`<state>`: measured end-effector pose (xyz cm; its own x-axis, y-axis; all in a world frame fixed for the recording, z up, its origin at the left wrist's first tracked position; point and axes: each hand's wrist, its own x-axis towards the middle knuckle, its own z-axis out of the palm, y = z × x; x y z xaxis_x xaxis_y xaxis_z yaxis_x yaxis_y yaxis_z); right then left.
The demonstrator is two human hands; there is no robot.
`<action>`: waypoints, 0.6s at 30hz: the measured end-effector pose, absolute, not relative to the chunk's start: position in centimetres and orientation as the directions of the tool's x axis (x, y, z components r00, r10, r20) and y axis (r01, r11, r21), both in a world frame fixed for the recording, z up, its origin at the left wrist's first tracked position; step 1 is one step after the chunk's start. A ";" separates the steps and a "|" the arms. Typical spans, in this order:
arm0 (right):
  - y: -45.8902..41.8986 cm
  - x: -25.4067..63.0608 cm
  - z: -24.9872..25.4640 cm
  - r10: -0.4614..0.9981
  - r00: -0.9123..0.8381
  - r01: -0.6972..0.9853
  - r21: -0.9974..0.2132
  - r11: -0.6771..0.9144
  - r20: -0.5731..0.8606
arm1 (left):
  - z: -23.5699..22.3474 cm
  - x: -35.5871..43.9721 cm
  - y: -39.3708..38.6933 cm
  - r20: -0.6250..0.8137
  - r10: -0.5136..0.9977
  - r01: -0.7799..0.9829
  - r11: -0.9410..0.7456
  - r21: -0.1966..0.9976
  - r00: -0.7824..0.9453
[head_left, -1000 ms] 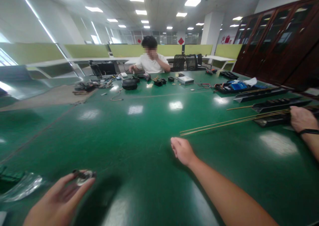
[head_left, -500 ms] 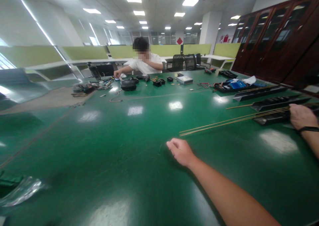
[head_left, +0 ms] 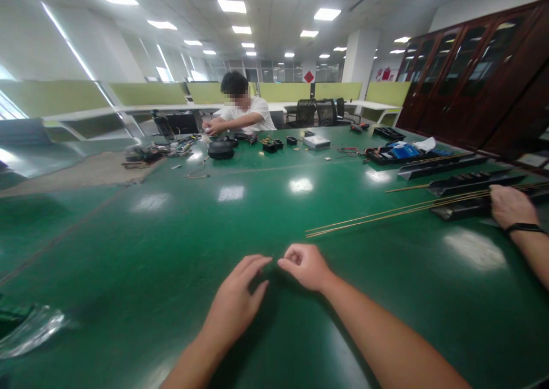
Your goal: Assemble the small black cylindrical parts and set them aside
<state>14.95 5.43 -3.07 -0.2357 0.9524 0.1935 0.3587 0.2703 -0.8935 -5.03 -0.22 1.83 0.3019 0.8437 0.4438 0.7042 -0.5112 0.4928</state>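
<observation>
Ceiling lights [head_left: 327, 14] glint off the green surface [head_left: 180, 229], dark cabinets [head_left: 463, 63] standing well beyond the right grip [head_left: 305, 266]! That one's curled, contents impossible to tell; the left grip [head_left: 238, 294], just beside it, gapes open. Gold rods [head_left: 343, 227] lie just past the right, a co-worker's hand [head_left: 512, 206] at them. Fingertip work, I'd judge, demanding steadiness.

Ceiling light panels [head_left: 232, 6] on, lime-green cubicle partitions [head_left: 286, 92] and mesh-back chairs [head_left: 305, 113] past far edge of worktop [head_left: 240, 223], glass-door wooden cabinet [head_left: 461, 100] beyond far-right corner.
</observation>
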 end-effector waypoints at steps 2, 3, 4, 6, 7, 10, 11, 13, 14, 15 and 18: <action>5.5 15.0 -3.0 0.940 -0.262 0.374 -0.875 0.308 0.219 | 1.1 -2.9 1.4 0.395 0.837 0.659 -0.543 0.520 0.378; 5.5 15.0 -3.0 0.934 -0.272 0.383 -0.864 0.326 0.232 | 0.8 -2.2 2.0 0.387 0.830 0.641 -0.557 0.528 0.402; 5.6 15.0 -3.0 0.931 -0.278 0.390 -0.858 0.336 0.238 | 0.6 -1.8 2.4 0.385 0.824 0.631 -0.566 0.530 0.416; 5.6 15.0 -3.0 0.935 -0.270 0.393 -0.860 0.324 0.229 | 0.3 -1.5 2.9 0.396 0.822 0.641 -0.568 0.516 0.410; 5.6 15.0 -3.0 0.940 -0.263 0.391 -0.867 0.309 0.216 | 0.3 -1.5 3.1 0.401 0.825 0.661 -0.561 0.499 0.398; 5.4 14.9 -3.1 0.939 -0.286 0.370 -0.882 0.292 0.190 | 0.5 -2.0 3.1 0.375 0.838 0.737 -0.533 0.415 0.396; 5.4 14.9 -3.1 0.933 -0.307 0.358 -0.886 0.294 0.186 | 0.7 -2.3 3.0 0.357 0.847 0.760 -0.519 0.392 0.394; 5.3 14.9 -3.2 0.919 -0.352 0.332 -0.895 0.298 0.175 | 1.4 -3.4 2.5 0.321 0.874 0.791 -0.474 0.388 0.366; 5.3 15.0 -3.3 0.913 -0.370 0.325 -0.897 0.300 0.171 | 1.9 -4.2 2.0 0.309 0.891 0.799 -0.439 0.410 0.331; 5.2 15.0 -3.3 0.909 -0.381 0.323 -0.897 0.302 0.168 | 2.4 -5.2 1.3 0.303 0.910 0.803 -0.398 0.443 0.284; 5.2 15.1 -3.3 0.904 -0.392 0.335 -0.889 0.312 0.169 | 4.2 -8.9 -1.6 0.356 0.931 0.777 -0.283 0.563 0.080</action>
<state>15.05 5.23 -3.26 -0.3925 0.9041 0.1693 0.3352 0.3120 -0.8890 -8.95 -1.58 4.20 0.0805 0.9308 0.3565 0.7766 -0.2827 0.5630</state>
